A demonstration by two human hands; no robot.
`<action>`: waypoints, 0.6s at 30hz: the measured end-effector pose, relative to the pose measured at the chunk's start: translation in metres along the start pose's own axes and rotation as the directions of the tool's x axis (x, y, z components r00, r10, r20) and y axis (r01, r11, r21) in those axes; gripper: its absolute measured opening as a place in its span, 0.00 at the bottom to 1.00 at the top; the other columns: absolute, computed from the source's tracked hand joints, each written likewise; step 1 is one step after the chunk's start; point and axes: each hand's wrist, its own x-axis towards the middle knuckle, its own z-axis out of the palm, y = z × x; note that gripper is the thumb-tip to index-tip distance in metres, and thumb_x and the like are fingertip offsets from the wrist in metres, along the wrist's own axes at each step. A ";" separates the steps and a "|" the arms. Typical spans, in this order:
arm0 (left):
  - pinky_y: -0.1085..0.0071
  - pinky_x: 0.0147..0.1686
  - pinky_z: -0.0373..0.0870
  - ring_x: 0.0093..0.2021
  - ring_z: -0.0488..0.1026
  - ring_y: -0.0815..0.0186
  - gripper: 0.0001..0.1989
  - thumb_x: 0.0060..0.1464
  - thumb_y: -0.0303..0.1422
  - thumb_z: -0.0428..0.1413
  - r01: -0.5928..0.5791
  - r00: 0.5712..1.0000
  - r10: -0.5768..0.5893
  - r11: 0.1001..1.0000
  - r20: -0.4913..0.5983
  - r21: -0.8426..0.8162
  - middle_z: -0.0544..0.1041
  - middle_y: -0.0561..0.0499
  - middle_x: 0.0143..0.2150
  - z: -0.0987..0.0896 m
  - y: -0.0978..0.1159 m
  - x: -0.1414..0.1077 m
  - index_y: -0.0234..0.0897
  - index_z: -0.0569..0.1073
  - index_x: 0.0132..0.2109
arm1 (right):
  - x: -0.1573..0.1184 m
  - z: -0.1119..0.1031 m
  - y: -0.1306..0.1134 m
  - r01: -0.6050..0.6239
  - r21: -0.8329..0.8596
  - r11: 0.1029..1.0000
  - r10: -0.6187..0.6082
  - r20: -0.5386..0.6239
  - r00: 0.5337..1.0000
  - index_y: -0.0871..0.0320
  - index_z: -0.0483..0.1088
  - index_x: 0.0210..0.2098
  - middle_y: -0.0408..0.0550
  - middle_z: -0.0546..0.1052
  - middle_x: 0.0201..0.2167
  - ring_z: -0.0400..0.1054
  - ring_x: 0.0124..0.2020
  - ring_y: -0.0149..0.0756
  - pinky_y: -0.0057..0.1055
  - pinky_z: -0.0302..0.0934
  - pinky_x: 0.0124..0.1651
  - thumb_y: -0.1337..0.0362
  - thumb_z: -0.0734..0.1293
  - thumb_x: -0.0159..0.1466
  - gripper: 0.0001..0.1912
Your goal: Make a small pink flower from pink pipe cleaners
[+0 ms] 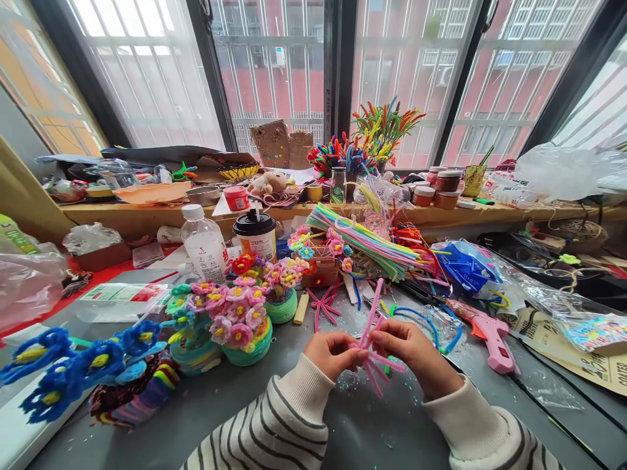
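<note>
Pink pipe cleaners (375, 307) cross in a star-like bundle between my hands, above the grey table. My left hand (334, 354) pinches the bundle near its centre with thumb and forefinger. From the other side, my right hand (411, 349) closes thumb and fingers on one of the upper strands. Loose ends stick out upward, downward and to the right. Just behind my left hand lies another, darker pink pipe cleaner piece (324, 308), next to a yellow lighter (302, 307).
Pots of pipe cleaner flowers (242, 313) and blue flowers (98, 362) stand at the left. A pink glue gun (492, 336) with a cord lies right. Behind are a pastel pipe cleaner bundle (362, 238), a lidded cup (255, 236), a plastic bottle (203, 245) and a cluttered ledge (279, 212).
</note>
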 end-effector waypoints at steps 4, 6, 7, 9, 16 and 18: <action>0.76 0.19 0.60 0.16 0.64 0.72 0.11 0.30 0.36 0.60 -0.021 0.991 0.014 0.998 0.133 0.057 0.67 0.55 0.13 -0.002 0.003 -0.002 0.31 0.70 0.19 | -0.001 0.000 0.002 -0.053 0.062 0.997 0.047 0.092 0.995 0.63 0.68 0.19 0.39 0.64 0.14 0.55 0.18 0.24 0.23 0.50 0.24 0.59 0.67 0.47 0.11; 0.76 0.19 0.60 0.16 0.64 0.73 0.10 0.30 0.35 0.60 0.020 0.974 -0.025 1.000 0.225 0.024 0.68 0.55 0.14 -0.003 0.005 -0.003 0.31 0.70 0.19 | -0.001 0.002 0.002 -0.053 0.070 0.996 0.044 0.135 0.990 0.63 0.68 0.18 0.39 0.65 0.14 0.55 0.18 0.24 0.23 0.49 0.24 0.59 0.67 0.47 0.12; 0.76 0.18 0.60 0.16 0.64 0.73 0.10 0.30 0.35 0.60 0.041 0.967 -0.041 0.999 0.251 0.004 0.68 0.55 0.14 -0.004 0.005 -0.003 0.31 0.70 0.19 | -0.001 0.003 0.002 -0.048 0.076 0.996 0.036 0.146 0.989 0.63 0.68 0.18 0.39 0.65 0.14 0.55 0.19 0.24 0.23 0.49 0.24 0.59 0.67 0.47 0.12; 0.77 0.18 0.60 0.15 0.63 0.74 0.11 0.30 0.35 0.60 0.058 0.972 -0.045 0.997 0.229 -0.049 0.68 0.55 0.14 -0.004 0.006 -0.003 0.30 0.71 0.20 | 0.000 0.003 0.002 -0.038 0.094 0.995 0.026 0.127 0.992 0.63 0.67 0.19 0.40 0.65 0.15 0.56 0.19 0.24 0.24 0.50 0.24 0.57 0.66 0.47 0.13; 0.75 0.23 0.65 0.19 0.69 0.71 0.16 0.25 0.38 0.62 0.065 0.986 -0.108 0.953 -0.130 -0.294 0.70 0.55 0.15 -0.008 0.006 0.004 0.31 0.69 0.21 | -0.003 0.004 -0.005 0.070 0.063 0.996 -0.069 -0.012 0.998 0.63 0.69 0.26 0.44 0.67 0.20 0.59 0.22 0.28 0.26 0.54 0.26 0.47 0.61 0.49 0.22; 0.74 0.24 0.66 0.19 0.69 0.71 0.16 0.23 0.38 0.62 0.064 0.985 -0.111 0.945 -0.132 -0.320 0.70 0.55 0.15 -0.008 0.007 0.004 0.31 0.69 0.21 | -0.006 0.006 -0.009 0.114 -0.019 0.993 -0.114 -0.006 0.993 0.62 0.68 0.27 0.42 0.67 0.21 0.59 0.22 0.28 0.25 0.54 0.26 0.52 0.65 0.47 0.18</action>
